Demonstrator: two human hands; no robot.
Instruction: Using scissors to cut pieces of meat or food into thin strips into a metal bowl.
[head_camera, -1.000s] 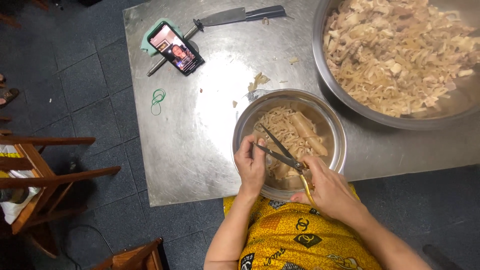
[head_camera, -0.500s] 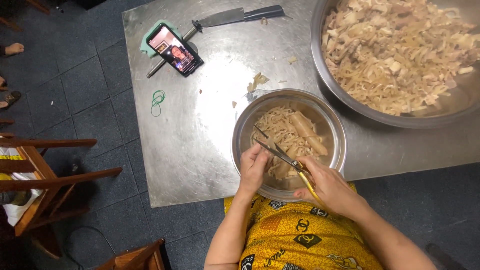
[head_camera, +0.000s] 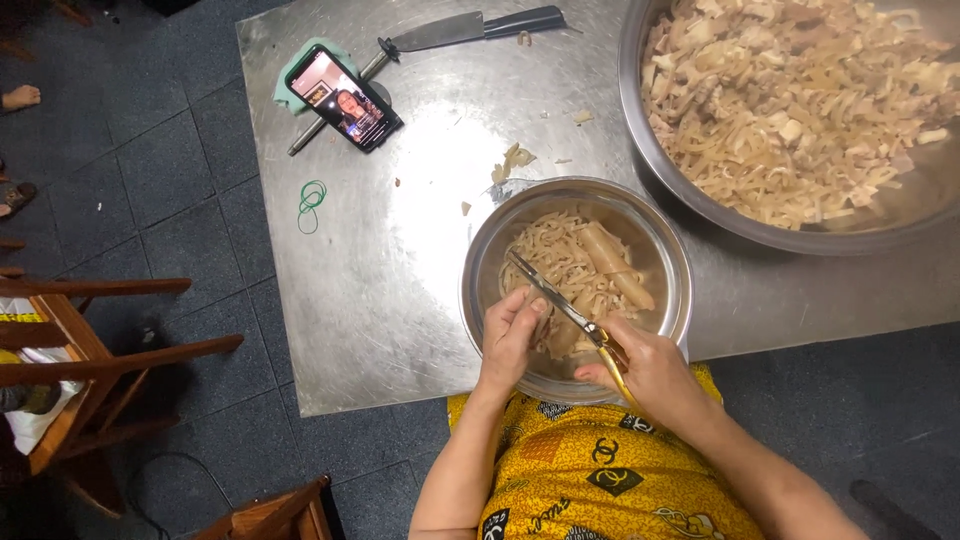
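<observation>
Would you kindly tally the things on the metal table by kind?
Metal bowls: 2, small and large
Scissors: 1
Knife: 1
Phone: 1
Sharpening rod: 1
Total: 6

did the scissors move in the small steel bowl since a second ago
Yes, slightly. The yellow-handled scissors shifted their blade tips toward the left rim of the small steel bowl, the right hand holding them.

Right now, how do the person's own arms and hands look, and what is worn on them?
Both forearms are bare, with no sleeves in view. The left hand and the right hand wear no gloves; I see no ring, watch or bracelet, though small items could be hidden. Below the arms shows a yellow garment printed with dark, rounded, emblem-like patterns.
</observation>
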